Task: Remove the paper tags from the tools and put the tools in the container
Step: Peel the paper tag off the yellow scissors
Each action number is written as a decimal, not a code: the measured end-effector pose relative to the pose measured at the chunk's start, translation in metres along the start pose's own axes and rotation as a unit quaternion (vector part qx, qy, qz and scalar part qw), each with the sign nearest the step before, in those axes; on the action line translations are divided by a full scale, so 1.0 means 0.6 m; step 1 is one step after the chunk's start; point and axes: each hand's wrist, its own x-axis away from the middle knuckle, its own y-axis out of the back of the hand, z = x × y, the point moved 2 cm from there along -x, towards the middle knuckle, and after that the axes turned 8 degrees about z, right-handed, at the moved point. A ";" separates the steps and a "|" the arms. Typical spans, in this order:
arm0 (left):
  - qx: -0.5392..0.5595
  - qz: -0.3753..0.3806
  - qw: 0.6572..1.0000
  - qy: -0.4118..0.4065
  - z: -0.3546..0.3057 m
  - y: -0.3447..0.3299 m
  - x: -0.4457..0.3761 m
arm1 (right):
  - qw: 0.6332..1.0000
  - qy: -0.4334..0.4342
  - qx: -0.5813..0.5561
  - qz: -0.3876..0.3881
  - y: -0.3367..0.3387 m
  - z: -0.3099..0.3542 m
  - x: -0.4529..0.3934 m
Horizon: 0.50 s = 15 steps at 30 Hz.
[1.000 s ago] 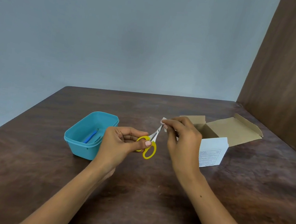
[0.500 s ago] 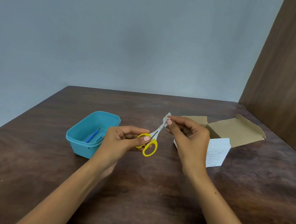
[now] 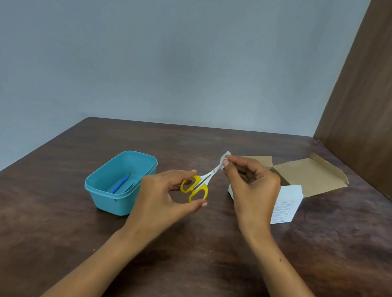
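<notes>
Left hand (image 3: 162,193) grips the scissors (image 3: 197,186) handles; right hand (image 3: 251,184) pinches the paper tag (image 3: 225,156) at the blade tips. Recommend a straight pull away, scissors steady.

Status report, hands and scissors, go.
Left hand grips yellow scissors by handles. Right hand pinches paper tag at blade tip. Teal container beside, nothing blocking.

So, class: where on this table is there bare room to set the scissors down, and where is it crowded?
Bare table shows between the forearms, left of the teal container, and behind it toward the wall. It is crowded between the container and the open cardboard box, where the left hand holds the scissors and the right hand pinches the paper tag.
</notes>
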 end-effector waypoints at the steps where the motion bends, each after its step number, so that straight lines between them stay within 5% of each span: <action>1: -0.017 -0.001 1.000 -0.012 0.000 -0.001 0.000 | 1.000 0.003 0.001 0.000 -0.001 0.001 0.001; 6: 0.112 -0.008 0.990 0.084 -0.001 -0.004 0.001 | 1.000 0.028 -0.008 0.005 0.000 0.008 0.004; 10: 0.400 0.071 0.881 0.243 0.001 0.004 -0.008 | 0.997 0.074 0.008 -0.030 0.004 0.016 0.003; 15: 0.527 0.155 0.787 0.281 -0.019 -0.003 -0.009 | 0.981 0.143 0.129 0.003 0.002 0.017 0.004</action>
